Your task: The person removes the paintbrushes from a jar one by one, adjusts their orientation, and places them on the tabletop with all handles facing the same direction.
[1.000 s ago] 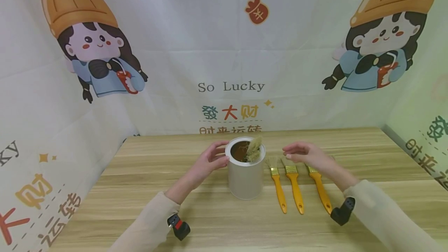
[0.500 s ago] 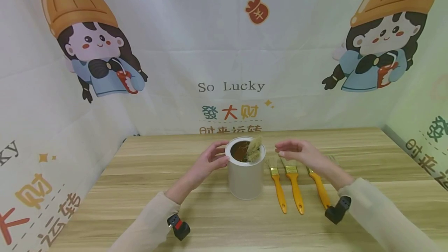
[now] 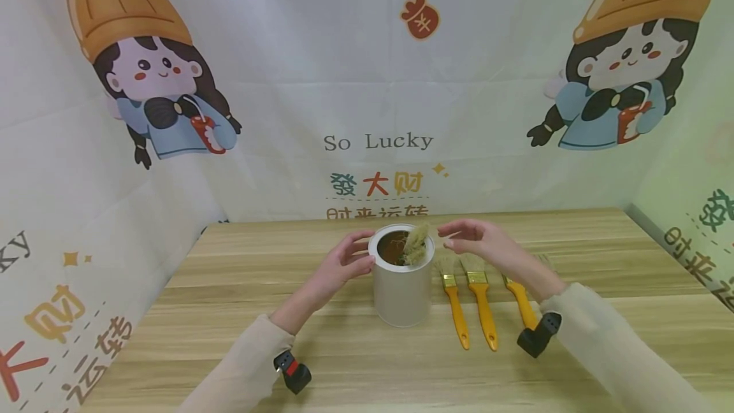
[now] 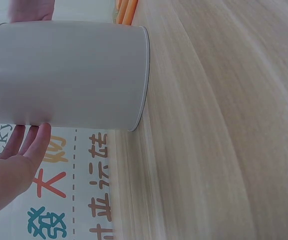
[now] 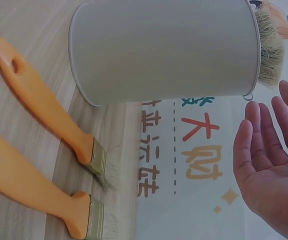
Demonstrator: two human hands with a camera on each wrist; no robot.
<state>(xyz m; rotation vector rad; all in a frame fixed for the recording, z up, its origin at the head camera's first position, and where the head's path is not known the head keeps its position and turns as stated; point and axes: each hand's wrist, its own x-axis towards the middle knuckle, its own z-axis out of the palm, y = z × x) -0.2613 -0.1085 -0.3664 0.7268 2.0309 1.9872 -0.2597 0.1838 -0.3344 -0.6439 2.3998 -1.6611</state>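
A plain light-grey can (image 3: 402, 298) with a white rim stands upright, brown inside. From its opening sticks a pale, bristly tuft (image 3: 417, 244), seen past the rim in the right wrist view; its lower part is hidden in the can. My left hand (image 3: 345, 258) touches the can's left side by the rim with its fingertips, fingers loosely bent, palm apart from it. In the left wrist view those fingertips (image 4: 43, 129) meet the can's wall. My right hand (image 3: 478, 238) hovers right of the rim, near the tuft, fingers relaxed and holding nothing.
To the right of the can, three paintbrushes with orange handles lie side by side: one nearest the can (image 3: 455, 304), a middle one (image 3: 483, 304), and a third (image 3: 522, 301) partly under my right forearm. A printed white cloth (image 3: 275, 113) hangs behind the wooden table (image 3: 241, 285).
My right hand has moved left from above the paintbrushes toward the can's rim. The left hand, the can and the brushes have stayed where they were.
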